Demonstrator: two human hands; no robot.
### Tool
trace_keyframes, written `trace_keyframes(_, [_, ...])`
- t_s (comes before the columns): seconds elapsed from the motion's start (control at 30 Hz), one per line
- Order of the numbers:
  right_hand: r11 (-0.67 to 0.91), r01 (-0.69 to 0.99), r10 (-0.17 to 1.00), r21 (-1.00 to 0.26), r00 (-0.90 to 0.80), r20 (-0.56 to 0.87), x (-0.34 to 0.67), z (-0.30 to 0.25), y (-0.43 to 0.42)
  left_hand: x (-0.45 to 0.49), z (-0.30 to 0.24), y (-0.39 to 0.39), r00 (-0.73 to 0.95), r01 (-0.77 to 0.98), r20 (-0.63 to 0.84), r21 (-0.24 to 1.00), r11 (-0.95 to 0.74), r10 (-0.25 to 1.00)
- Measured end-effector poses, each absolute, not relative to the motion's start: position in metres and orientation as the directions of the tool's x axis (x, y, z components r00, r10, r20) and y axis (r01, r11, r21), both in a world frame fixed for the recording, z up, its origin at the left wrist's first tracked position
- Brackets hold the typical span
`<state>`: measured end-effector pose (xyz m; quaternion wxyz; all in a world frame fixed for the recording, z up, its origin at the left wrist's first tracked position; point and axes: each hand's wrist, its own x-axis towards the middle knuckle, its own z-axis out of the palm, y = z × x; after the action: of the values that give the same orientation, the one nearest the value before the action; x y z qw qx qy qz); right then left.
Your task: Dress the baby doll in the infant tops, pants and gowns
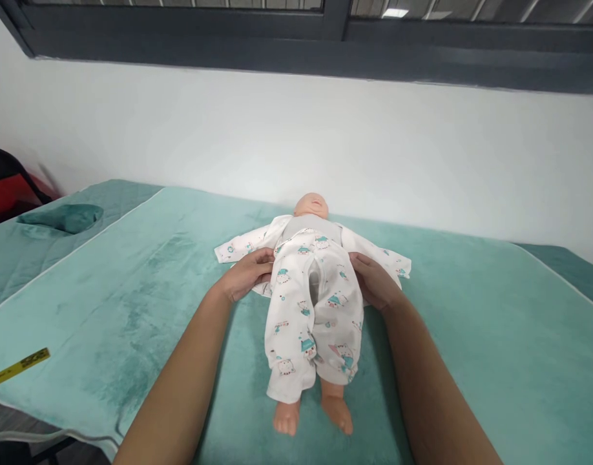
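Note:
A baby doll [312, 205] lies on its back with its head toward the wall and its bare feet toward me. White printed baby pants [296, 310] cover its legs up to the waist, and a split at the crotch shows the grey cloth body. Beneath the doll a matching white top [248, 244] is spread open, its sleeves out to both sides. My left hand [250, 274] has its fingers closed at the left side of the pants' waist. At the opposite side, my right hand [376, 281] grips the waist edge, fingertips partly hidden.
Green plush cloth [132, 290] covers the surface under the doll. A yellow strip [18, 367] lies at the left edge, near a pale cable [54, 436]. Farther back are a green cushion [61, 218] and a red and black bag [8, 187]. The white wall [296, 135] stands close behind.

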<state>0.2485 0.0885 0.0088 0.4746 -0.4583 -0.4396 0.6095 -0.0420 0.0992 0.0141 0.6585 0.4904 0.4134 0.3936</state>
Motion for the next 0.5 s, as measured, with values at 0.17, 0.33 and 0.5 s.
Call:
trace_keyframes(0.17, [-0.182,-0.174,0.971,-0.968,-0.187,-0.149,0.2497,0.0105,0.0888,-0.0447,0.017,0.0939,0.384,-0.1,-0.165,0.971,0.219,0.908])
trace_keyframes(0.33, [-0.205,-0.178,0.962,-0.962,-0.218,-0.165,0.2501,0.0115,0.0885,-0.0448,0.0152,0.0952,0.421,-0.051,-0.162,0.978,0.202,0.892])
trace_keyframes(0.5, [-0.21,-0.049,0.959,-0.976,-0.204,-0.196,0.2525,0.0087,0.0894,-0.0437,0.0166,0.0963,0.465,0.084,-0.202,0.979,0.185,0.862])
